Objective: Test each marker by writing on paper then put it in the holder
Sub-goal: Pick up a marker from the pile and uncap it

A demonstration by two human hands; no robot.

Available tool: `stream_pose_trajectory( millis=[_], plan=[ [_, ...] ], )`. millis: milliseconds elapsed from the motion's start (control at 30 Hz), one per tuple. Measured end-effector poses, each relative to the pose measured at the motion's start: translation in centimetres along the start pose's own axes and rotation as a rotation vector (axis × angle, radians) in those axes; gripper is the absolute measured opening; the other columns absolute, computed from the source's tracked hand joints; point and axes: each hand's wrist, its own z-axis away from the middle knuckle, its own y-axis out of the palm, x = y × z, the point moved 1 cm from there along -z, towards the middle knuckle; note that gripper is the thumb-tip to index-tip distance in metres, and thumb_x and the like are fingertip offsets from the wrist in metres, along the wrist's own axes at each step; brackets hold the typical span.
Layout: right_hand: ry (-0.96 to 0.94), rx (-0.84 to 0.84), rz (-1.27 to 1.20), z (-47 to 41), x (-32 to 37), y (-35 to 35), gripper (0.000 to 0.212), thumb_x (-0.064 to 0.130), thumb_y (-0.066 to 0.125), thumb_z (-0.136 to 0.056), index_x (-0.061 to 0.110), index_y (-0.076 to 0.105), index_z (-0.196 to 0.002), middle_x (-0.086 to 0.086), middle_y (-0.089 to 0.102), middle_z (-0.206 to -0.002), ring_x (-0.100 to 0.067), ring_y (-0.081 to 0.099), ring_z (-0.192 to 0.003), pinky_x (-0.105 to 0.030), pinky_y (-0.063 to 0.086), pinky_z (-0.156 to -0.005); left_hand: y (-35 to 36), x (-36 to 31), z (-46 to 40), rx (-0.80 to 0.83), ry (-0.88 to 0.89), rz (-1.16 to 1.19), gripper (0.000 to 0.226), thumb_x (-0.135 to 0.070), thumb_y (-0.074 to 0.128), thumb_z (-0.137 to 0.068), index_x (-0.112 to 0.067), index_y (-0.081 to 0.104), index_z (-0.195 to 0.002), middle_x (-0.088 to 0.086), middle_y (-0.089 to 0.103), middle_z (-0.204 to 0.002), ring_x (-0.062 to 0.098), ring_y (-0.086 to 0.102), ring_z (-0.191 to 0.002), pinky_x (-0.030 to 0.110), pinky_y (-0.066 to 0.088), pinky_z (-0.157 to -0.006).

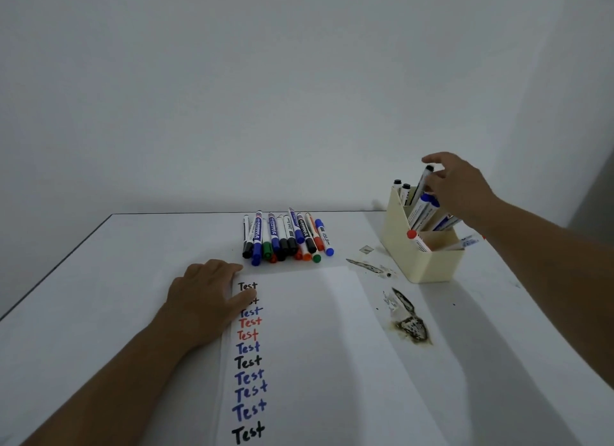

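Paper [309, 346]: nearest the viewer, a white sheet lying lengthwise away from the person, with a column of "Test" words in black, blue and red down its left side.
Left hand [207, 292]: flat on the sheet's far left corner, fingers straight and pressing it down; it holds nothing.
Table [99, 296]: white, with dark scorch-like stains just right of the sheet.
Marker pile [285, 238]: just beyond the sheet's far edge, a loose row of capped markers, long axes running away from the person, caps toward the sheet.
Nearer hand: the left, just beside the pile; the right is well off to the side.
Holder [422, 259]: cream box, far right, already carrying several markers.
Right hand [455, 186]: above the holder, fingers loosely spread around the top of a black-capped marker [422, 184] standing tilted in the rear compartment; whether it grips or has let go, I cannot tell.
Likely next: reach leftward to the pile.
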Motion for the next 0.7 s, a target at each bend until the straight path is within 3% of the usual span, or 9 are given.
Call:
stream_pose_trajectory(
  millis=[133, 300, 367, 500, 700],
  plan=[
    [0.039, 0.022, 0.020, 0.3, -0.2, 0.2, 0.039, 0.017, 0.046, -0.102, 0.028, 0.055, -0.137, -0.005, 0.064, -0.122, -0.014, 0.059, -0.084, -0.025, 0.047, -0.063, 0.1, -0.1, -0.1, 0.007, 0.005, -0.061, 0.061, -0.071, 0.039, -0.092, -0.037, 0.041, -0.143, -0.013, 0.041, -0.143, 0.014, 0.035, -0.134, 0.039, 0.029, -0.109],
    [-0.151, -0.174, -0.042, 3.1, 3.0, 1.0, 0.039, 0.015, 0.052, -0.098, 0.027, 0.056, -0.134, 0.006, 0.059, -0.136, -0.024, 0.060, -0.105, -0.028, 0.041, -0.092, 0.2, -0.3, -0.2, 0.022, 0.007, -0.057, 0.060, -0.070, 0.039, -0.092, -0.037, 0.042, -0.142, -0.012, 0.041, -0.142, 0.013, 0.035, -0.133, 0.039, 0.027, -0.109],
    [-0.197, -0.174, -0.151, 5.5, 5.3, 2.5, 0.037, 0.016, 0.054, -0.097, 0.031, 0.058, -0.130, 0.016, 0.060, -0.131, -0.014, 0.055, -0.116, -0.026, 0.039, -0.097, 0.2, -0.4, -0.2, 0.013, 0.011, -0.048, 0.060, -0.070, 0.040, -0.092, -0.036, 0.043, -0.142, -0.012, 0.042, -0.142, 0.013, 0.036, -0.132, 0.039, 0.027, -0.109],
    [-0.171, 0.035, -0.460, 11.2, 8.4, 7.4, 0.033, 0.014, 0.060, -0.096, 0.031, 0.062, -0.124, 0.020, 0.065, -0.120, 0.006, 0.057, -0.114, -0.018, 0.045, -0.096, 0.1, -0.7, 0.0, 0.018, 0.015, -0.053, 0.060, -0.069, 0.040, -0.093, -0.036, 0.043, -0.143, -0.012, 0.042, -0.142, 0.013, 0.037, -0.132, 0.038, 0.028, -0.109],
    [0.161, 0.294, -0.752, 16.2, 8.2, 15.4, 0.027, 0.009, 0.062, -0.096, 0.029, 0.065, -0.115, 0.008, 0.072, -0.108, -0.012, 0.069, -0.103, -0.035, 0.059, -0.093, -0.1, -0.4, 0.3, 0.010, 0.004, -0.023, 0.061, -0.070, 0.041, -0.092, -0.036, 0.044, -0.142, -0.013, 0.044, -0.142, 0.012, 0.037, -0.132, 0.039, 0.027, -0.108]
  ],
)
